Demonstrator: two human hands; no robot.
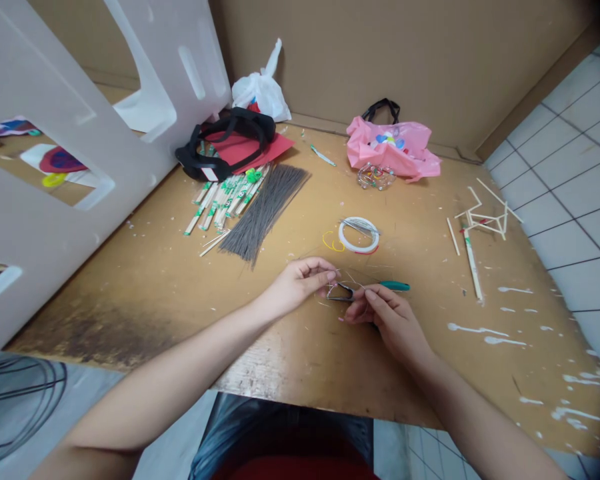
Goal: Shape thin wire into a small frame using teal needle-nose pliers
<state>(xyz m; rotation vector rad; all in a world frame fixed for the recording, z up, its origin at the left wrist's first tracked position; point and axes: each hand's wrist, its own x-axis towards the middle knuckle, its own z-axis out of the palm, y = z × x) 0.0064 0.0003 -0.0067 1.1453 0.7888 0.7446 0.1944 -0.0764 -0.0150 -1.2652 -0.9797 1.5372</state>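
Observation:
My left hand (pixel 305 280) has its thumb and fingertips pinched together on a thin wire. Facing it, my right hand (pixel 385 312) is closed in a pinch on the thin wire (pixel 354 277), which spans the small gap between both hands. A dark, loop-shaped metal piece (pixel 341 293) shows between my hands; its exact kind is unclear. Just behind my right fingers lies a teal handle (pixel 396 285), the rest of its tool hidden. Beyond the hands sits a white ring-shaped coil (pixel 342 240), with short metal pieces across it and a yellow wire (pixel 330 244) beside it.
Grey wires (pixel 265 213) lie in a bundle at left, near wrapped chopsticks (pixel 215 207) and a black head strap (pixel 193 157). Farther back are a white bag (pixel 260 93) and a pink bag (pixel 425 150). A stick frame (pixel 485 223) stands right; a white plastic panel (pixel 180 113) borders the left.

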